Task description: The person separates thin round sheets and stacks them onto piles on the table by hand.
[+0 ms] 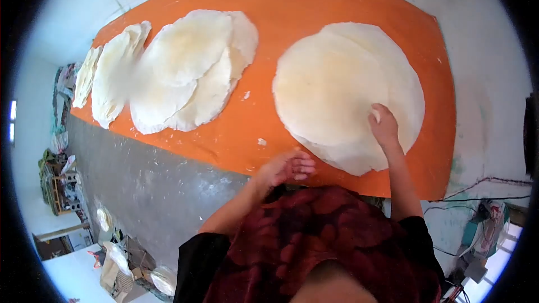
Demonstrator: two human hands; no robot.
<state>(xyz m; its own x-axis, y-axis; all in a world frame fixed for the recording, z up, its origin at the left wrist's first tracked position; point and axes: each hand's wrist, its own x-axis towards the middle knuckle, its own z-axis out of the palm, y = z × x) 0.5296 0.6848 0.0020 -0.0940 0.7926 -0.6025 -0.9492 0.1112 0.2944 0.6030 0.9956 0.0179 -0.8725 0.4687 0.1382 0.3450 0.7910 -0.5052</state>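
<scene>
A round stack of thin, pale flatbreads (331,84) lies on the orange sheet, its layers slightly offset at the edges. My right hand (385,125) is over the right part of this stack, fingers bent into a pinch. Something small and pale shows between thumb and fingers; whether it is a loose scrap or the bread beneath cannot be made out. Below the stack's lower left edge, my left hand (291,167) hangs near the front edge of the orange sheet. Its fingers are loosely curled and somewhat apart, with nothing visible in them.
On the orange sheet (269,5), overlapping flatbreads (191,50) lie left of centre, with folded ones (115,73) farther left. Pale crumbs are scattered about. A grey floor (151,179) borders the sheet. Cables (488,179) run along the right wall, and crates (62,188) stand at far left.
</scene>
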